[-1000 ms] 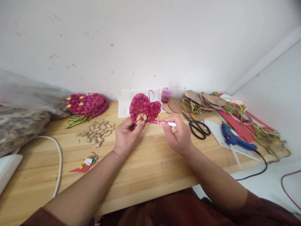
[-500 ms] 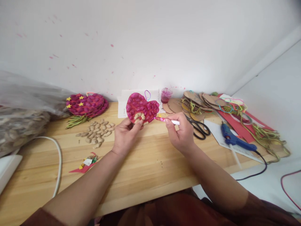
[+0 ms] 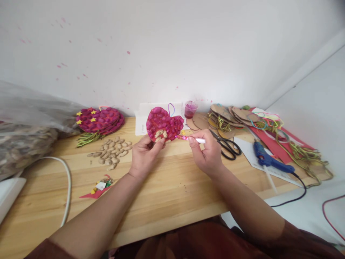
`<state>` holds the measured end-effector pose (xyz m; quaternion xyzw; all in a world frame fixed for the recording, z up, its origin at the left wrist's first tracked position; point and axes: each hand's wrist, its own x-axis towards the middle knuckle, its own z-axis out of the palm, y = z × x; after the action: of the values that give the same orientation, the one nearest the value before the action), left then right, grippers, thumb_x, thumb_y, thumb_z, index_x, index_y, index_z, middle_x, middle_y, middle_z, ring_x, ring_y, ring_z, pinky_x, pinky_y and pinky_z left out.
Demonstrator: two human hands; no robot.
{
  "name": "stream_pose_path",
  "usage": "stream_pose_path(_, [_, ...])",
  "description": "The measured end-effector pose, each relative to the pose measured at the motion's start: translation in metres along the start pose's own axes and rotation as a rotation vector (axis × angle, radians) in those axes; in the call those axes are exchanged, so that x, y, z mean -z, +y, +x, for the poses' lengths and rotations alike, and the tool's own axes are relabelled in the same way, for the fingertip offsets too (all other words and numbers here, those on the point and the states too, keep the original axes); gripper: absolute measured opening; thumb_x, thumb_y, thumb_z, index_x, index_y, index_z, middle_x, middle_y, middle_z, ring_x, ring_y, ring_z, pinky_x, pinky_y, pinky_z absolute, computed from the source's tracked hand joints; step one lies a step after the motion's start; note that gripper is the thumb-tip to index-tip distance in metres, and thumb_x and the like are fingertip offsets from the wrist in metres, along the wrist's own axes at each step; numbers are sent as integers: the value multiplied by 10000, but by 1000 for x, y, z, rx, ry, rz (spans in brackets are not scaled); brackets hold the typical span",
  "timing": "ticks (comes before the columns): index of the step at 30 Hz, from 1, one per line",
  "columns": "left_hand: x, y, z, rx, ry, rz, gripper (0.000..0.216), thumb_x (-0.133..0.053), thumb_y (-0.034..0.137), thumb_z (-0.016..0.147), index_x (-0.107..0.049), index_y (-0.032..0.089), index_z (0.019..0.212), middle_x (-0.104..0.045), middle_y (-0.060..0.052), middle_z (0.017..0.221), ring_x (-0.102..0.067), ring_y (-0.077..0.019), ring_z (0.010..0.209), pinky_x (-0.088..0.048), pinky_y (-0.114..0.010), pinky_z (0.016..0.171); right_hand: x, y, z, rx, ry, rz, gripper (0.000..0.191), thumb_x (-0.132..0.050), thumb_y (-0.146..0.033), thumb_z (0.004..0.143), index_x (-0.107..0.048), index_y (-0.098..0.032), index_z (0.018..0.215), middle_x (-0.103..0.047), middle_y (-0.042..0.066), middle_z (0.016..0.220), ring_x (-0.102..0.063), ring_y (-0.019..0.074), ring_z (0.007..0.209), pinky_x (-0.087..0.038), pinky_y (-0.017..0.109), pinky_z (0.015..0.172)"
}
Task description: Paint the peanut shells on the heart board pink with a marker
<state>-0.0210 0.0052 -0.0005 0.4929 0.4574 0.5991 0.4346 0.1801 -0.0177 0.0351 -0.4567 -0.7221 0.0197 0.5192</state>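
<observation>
At the far left a clear plastic bag of pale shells [image 3: 24, 140] lay on the light wooden table [image 3: 167, 194], with a white cable [image 3: 67, 180] curving past it. Next came a stack of finished magenta shell-covered hearts with yellow stars [image 3: 99, 118], and in front of it a loose heap of unpainted peanut shells [image 3: 111, 151]. The left hand [image 3: 144, 154] pinched the lower edge of a magenta-painted, shell-covered cardboard heart with a thin loop on top [image 3: 164, 124], thumb and fingers pressed on it. The heart was held tilted up off the table, near the middle of the back edge. A few tan, unpainted shells [image 3: 161, 134] showed near its lower point, just above the fingertips. The right hand [image 3: 207, 154] pinched a thin white-handled brush with a pink tip [image 3: 188, 139], the tip touching or nearly touching the heart's lower right edge. As I judged it, the painting of the shells was in hand and nearly complete. Covering the bare shells would call for a steady brush tip worked close beside the holding fingers, and perhaps fresh colour from the small clear cup of pink paint [image 3: 190, 109] just behind. Further right lay brown cardboard cut-outs with coloured string [image 3: 229, 115], black scissors [image 3: 228, 145] and a blue glue gun [image 3: 269, 160].
</observation>
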Motion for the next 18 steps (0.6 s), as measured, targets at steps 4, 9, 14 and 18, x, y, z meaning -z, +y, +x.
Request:
stream_pose_path(4, [0, -1, 0, -5, -6, 9, 277, -834, 430, 754, -783, 176, 851, -754, -47, 826, -687, -181, 725, -567, -306, 727, 1, 0, 0, -13, 37, -15, 7, -600, -239, 966, -605, -233, 966, -694, 18, 856, -654, 160, 764, -533, 306, 709])
stream_pose_path(9, [0, -1, 0, -10, -11, -4, 242, -833, 399, 765, -785, 183, 864, -754, -39, 823, -679, -171, 721, -555, -296, 718, -3, -3, -3, 34, -16, 17, 12, -610, -221, 958, -603, -228, 964, -691, 14, 846, -662, 152, 758, -534, 295, 697])
stream_pose_path(14, [0, 1, -1, 0, -7, 6, 255, -831, 413, 763, -780, 183, 859, -754, -40, 814, -685, -177, 720, -555, -299, 717, -6, -4, -5, 41, -62, 22, 12, -599, -240, 962, -606, -230, 962, -687, 19, 841, -663, 162, 763, -537, 309, 695])
stream_pose_path(18, [1, -1, 0, -2, -19, 19, 268, -829, 425, 765, -785, 185, 876, -756, -42, 821, -682, -179, 721, -558, -304, 724, -5, -3, -5, 23, -34, 21, 12, -599, -238, 965, -608, -231, 968, -698, 20, 854, -667, 160, 764, -539, 305, 693])
